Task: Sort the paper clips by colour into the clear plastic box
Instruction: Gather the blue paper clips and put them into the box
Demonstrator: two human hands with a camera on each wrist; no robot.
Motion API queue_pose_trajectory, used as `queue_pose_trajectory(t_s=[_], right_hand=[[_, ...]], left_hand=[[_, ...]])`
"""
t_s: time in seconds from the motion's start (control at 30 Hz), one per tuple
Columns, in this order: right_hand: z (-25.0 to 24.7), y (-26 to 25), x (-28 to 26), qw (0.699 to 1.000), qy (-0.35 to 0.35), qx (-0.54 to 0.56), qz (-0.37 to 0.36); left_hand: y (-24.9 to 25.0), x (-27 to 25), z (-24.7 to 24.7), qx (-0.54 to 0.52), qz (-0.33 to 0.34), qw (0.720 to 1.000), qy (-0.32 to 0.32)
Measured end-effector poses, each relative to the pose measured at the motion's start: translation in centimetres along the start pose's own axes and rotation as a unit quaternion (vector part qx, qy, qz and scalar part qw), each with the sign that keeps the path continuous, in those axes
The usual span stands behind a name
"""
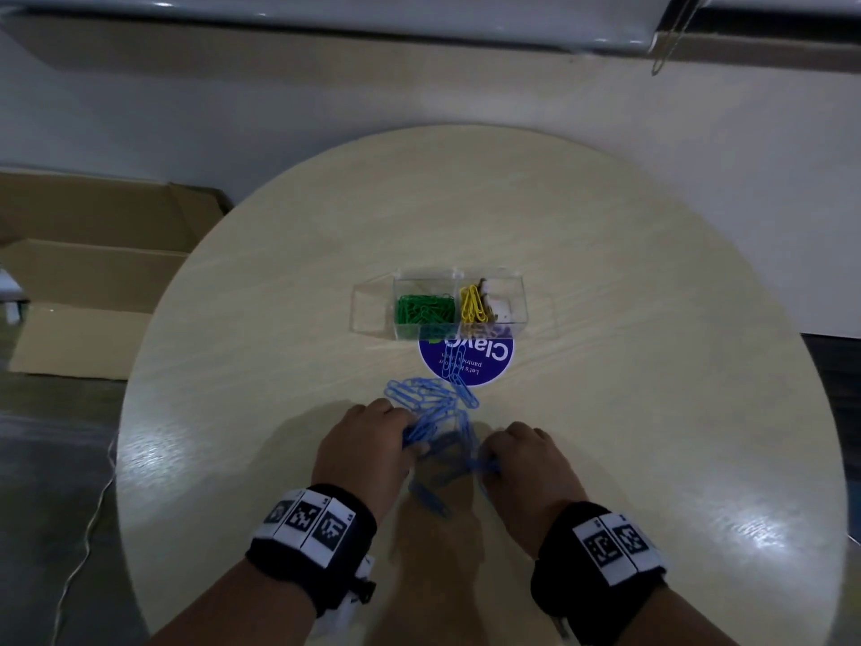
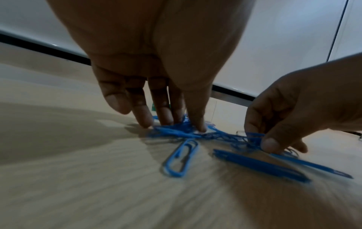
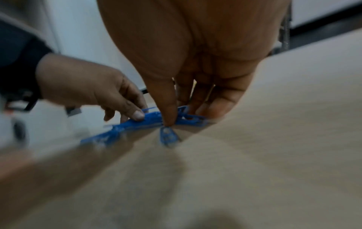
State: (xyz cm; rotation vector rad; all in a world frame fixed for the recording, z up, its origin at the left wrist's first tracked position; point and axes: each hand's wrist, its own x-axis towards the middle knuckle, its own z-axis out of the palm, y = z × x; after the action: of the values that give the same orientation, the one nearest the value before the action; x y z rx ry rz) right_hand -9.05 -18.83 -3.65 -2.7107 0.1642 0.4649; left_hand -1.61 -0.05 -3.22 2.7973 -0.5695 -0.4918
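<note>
Light is dim; pale glare lies at the left and right edges of the tabletop (image 1: pixel 605 254). Both wrist views are blurred and stretched at borders.

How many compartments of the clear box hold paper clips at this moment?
2: green clips in the middle compartment of the clear box, yellow clips in the right. The left one looks empty.

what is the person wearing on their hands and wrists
The left hand and the right hand are bare: no gloves, no rings in view. Each wrist carries a wide black band: the left band and the right band each bear a row of white tiles printed with black square code markers. The forearms are bare, no sleeves showing.
</note>
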Motion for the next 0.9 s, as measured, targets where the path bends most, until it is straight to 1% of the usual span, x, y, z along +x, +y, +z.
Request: queue_pose_trajectory(t_s=[0.07, 0.17, 0.27, 0.37, 0.47, 0.57, 0.67, 0.77, 0.9], right_hand=[[-0.2, 0.0, 0.2, 1.0, -0.022, -0.002, 0.003], [-0.4, -0.1, 0.0, 0.999, -0.033, -0.017, -0.019], [-1.0, 0.1, -0.3, 0.999, -0.022, -0.006, -0.027], [-2.1, 0.8, -0.5, 0.999, 0.001, 0.036, -0.011], [-4.6, 1.4, -0.3, 0.993, 0.063, 0.094, 0.031], [-7.9, 1.9, 1.3, 0.977, 0.141, 0.144, 0.064], [-10.7, 2.1, 3.9, 0.957, 0.178, 0.206, 0.096], [-12.3, 2.4, 7.0, 0.953, 0.175, 0.218, 0.119], [-13.1, 2.5, 10.8, 0.972, 0.119, 0.141, 0.146]], left_hand=[[0.0, 0.0, 0.0, -0.019, -0.005, 1.0, 0.004], [-0.1, -0.2, -0.1, -0.013, 0.006, 1.0, -0.002], [-0.2, -0.3, -0.1, -0.004, 0.018, 1.0, 0.007], [-0.2, -0.1, -0.2, -0.019, 0.007, 1.0, 0.009], [0.1, 0.2, -0.4, -0.029, 0.004, 1.0, 0.005], [0.5, 0.2, -0.7, 0.0, 0.008, 1.0, -0.014], [0.5, 0.0, -1.1, 0.003, 0.009, 1.0, -0.007], [0.5, -0.2, -1.4, -0.008, 0.009, 1.0, 0.011], [0.7, -0.2, -1.8, -0.059, -0.008, 0.998, 0.023]])
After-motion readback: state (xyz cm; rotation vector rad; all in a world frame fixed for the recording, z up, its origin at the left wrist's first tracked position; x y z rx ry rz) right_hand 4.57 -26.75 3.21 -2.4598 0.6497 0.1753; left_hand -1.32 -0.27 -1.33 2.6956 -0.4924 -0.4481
